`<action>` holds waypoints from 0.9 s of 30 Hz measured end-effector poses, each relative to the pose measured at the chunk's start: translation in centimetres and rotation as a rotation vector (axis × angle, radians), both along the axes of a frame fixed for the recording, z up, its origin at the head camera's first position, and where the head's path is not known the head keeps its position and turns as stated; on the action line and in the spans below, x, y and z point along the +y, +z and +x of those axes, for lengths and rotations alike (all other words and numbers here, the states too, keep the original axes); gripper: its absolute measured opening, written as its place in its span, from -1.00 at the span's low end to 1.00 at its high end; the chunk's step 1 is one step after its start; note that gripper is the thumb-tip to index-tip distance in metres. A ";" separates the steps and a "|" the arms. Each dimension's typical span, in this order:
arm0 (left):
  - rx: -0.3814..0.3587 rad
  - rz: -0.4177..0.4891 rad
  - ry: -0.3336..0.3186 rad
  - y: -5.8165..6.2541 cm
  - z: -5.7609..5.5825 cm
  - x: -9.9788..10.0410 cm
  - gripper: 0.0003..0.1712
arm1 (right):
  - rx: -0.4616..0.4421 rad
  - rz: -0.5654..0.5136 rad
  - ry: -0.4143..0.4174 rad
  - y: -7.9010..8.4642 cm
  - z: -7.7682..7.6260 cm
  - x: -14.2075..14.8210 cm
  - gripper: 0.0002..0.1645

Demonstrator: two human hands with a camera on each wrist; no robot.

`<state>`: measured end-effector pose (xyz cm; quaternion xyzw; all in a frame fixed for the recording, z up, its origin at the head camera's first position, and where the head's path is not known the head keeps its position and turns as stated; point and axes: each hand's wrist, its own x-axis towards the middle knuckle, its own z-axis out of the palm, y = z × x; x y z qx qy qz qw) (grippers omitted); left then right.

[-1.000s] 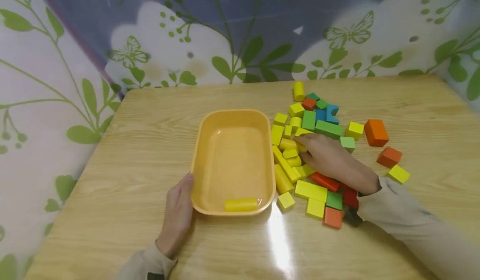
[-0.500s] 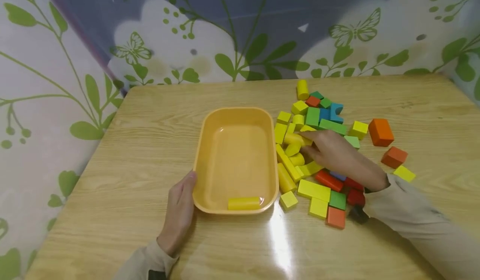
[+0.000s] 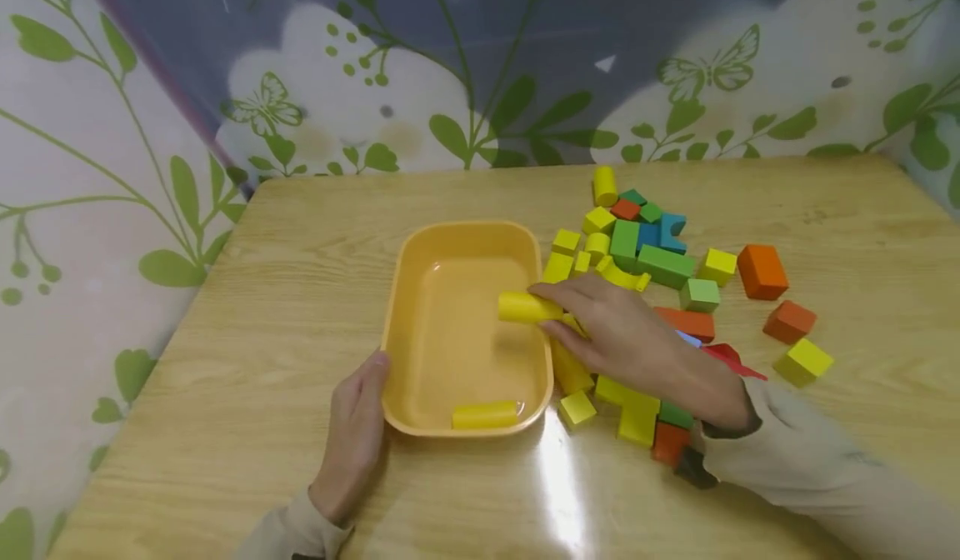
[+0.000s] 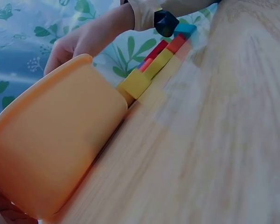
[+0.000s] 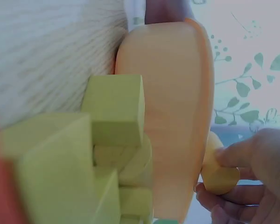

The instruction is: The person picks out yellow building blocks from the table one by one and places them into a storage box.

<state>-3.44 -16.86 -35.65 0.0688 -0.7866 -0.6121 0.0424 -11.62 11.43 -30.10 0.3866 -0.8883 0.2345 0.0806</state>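
In the head view my right hand (image 3: 630, 335) pinches a yellow wooden cylinder block (image 3: 525, 307) between thumb and fingers. The cylinder hangs over the right rim of a light-orange plastic tray (image 3: 465, 235). From the right wrist view, the same cylinder (image 5: 219, 175) shows at the tray's rim, my fingers around it. Another yellow cylinder (image 3: 484, 416) lies inside the tray along its near wall. My left hand (image 3: 356, 435) holds the tray's left side near the front corner, thumb at the rim. Its other fingers are mostly hidden in the head view.
To the right of the tray lies a loose pile of blocks: yellow pieces, green blocks (image 3: 666, 266), a blue arch (image 3: 672, 232) and red ones. An orange block (image 3: 762, 272) stands farther right. The wooden table (image 3: 315, 235) meets a leaf-patterned wall at the back.
My right hand has lifted a yellow cylinder from the pile and carried it left over the tray's rim. My left hand stays at the tray's side.
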 end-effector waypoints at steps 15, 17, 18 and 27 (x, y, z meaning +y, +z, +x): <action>0.010 -0.003 -0.023 0.0 -0.1 0.2 -0.43 | -0.104 0.119 0.278 -1.2 1.5 -5.2 -0.70; 0.008 -0.004 -0.029 0.0 -0.1 0.2 -0.42 | -0.130 0.128 0.286 -1.2 1.5 -5.2 -0.74; 0.012 -0.005 -0.031 0.0 -0.1 0.2 -0.42 | -0.129 0.126 0.291 -1.2 1.5 -5.2 -0.76; 0.021 -0.003 -0.018 0.0 -0.1 0.3 -0.46 | 0.001 -0.030 0.233 -0.4 -0.7 -3.1 -0.81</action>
